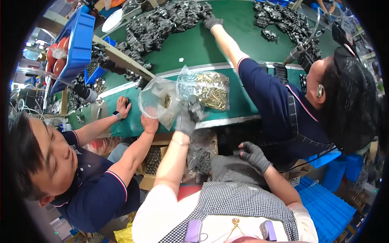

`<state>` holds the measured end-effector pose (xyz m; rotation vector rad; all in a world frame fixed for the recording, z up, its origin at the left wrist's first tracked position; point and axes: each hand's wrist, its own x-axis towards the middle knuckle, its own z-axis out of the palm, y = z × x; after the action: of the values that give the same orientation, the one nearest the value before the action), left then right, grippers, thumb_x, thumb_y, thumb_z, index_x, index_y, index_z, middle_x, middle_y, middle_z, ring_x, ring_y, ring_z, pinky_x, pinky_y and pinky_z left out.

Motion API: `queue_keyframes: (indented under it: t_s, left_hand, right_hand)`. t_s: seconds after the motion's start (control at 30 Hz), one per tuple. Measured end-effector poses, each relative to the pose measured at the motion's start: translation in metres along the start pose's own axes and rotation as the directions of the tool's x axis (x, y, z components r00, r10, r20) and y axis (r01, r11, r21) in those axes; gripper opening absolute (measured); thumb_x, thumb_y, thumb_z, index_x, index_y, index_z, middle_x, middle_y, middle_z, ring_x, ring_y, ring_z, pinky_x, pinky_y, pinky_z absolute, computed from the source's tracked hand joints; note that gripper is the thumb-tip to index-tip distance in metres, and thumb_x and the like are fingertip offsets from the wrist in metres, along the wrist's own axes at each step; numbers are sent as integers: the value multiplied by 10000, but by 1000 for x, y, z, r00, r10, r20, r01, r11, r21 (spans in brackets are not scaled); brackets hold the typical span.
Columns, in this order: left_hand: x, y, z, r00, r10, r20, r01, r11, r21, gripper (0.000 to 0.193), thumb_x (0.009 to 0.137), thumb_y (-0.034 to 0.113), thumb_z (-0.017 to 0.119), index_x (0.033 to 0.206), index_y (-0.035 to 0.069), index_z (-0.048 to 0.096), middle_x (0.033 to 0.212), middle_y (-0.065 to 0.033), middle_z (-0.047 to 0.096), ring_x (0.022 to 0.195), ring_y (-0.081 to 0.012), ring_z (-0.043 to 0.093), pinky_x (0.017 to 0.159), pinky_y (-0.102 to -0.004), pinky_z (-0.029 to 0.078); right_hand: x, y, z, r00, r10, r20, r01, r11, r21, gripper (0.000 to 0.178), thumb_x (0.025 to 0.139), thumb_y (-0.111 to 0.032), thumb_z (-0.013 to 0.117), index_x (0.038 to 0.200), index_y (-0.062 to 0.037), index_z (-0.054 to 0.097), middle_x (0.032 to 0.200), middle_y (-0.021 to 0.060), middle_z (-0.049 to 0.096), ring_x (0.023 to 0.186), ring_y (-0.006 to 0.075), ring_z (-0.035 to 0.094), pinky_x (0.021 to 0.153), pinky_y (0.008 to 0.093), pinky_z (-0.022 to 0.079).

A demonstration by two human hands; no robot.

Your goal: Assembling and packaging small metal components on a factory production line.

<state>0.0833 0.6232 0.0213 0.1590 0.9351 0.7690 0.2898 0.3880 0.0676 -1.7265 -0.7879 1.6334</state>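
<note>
My left hand [185, 124], in a grey glove, reaches to the table's front edge. It is closed around a blurred grey metal part [196, 111], just in front of a clear plastic bag of brass-coloured screws [212, 91]. To the left of it, a translucent plastic tub [150, 97] tilts beside another clear bag with a few screws; a co-worker's bare hand [150, 122] is at its rim. My right hand [256, 157], in a dark fingertip-less glove, hovers over my checkered apron [231, 172] with its fingers apart and nothing in them.
Dark metal parts are heaped on the green table [231, 24] at the back. A co-worker's gloved hand [212, 22] reaches to that heap from the right. A blue bin [81, 44] stands at left. Below the edge sits a cardboard box of small parts [152, 162].
</note>
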Motion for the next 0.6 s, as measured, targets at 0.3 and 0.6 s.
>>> queue_keyframes:
  t_s: [0.3, 0.6]
  left_hand:
    - [236, 103, 27, 980, 178, 86, -158, 966, -203, 492, 844, 287, 571, 1237, 54, 390, 1004, -141, 554, 609, -251, 573, 541, -460, 545]
    - [145, 45, 39, 850, 523, 64, -445, 646, 620, 378, 833, 115, 568, 1164, -25, 452, 884, -90, 570, 681, -162, 561, 590, -287, 480]
  right_hand:
    - [-21, 5, 6, 997, 77, 3, -77, 996, 46, 269, 805, -32, 594, 1070, -4, 552, 926, 54, 591, 824, 124, 549, 742, 260, 461]
    - [-38, 3, -29, 981, 60, -183, -78, 993, -94, 247, 796, -46, 582, 1037, 6, 567, 887, 67, 594, 798, 121, 548, 722, 269, 458]
